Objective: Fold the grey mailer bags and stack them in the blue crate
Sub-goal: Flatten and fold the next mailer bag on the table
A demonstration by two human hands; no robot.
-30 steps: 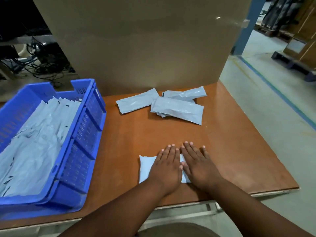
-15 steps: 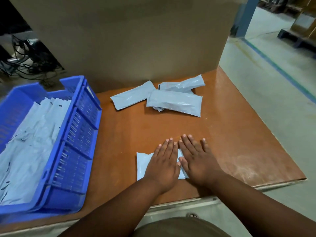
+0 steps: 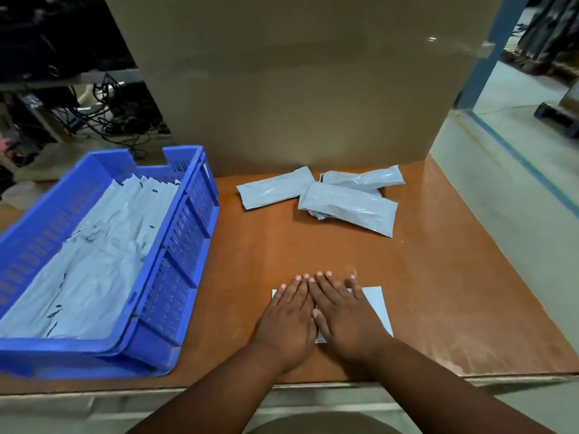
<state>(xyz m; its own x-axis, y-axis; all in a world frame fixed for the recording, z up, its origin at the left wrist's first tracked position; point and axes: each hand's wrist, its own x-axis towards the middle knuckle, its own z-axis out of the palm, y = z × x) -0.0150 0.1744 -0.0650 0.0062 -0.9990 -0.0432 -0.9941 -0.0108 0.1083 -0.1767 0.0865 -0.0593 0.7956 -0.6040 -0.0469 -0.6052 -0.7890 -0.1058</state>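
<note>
Pressing flat, the left hand [image 3: 286, 321] and right hand [image 3: 346, 314] now cover the folded grey mailer bag [image 3: 376, 305] farther right on the desk [image 3: 454, 277], fingers straight, grasping nothing; the crease looks set, blue crate [image 3: 175, 245] next.

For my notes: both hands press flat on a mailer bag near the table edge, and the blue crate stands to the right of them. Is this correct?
Not quite. In the head view the left hand and right hand do press flat on the mailer bag, but the blue crate stands to their left.

crate [image 3: 188, 214] left of hands' mailer [image 3: 376, 305], table [image 3: 454, 292]
</note>
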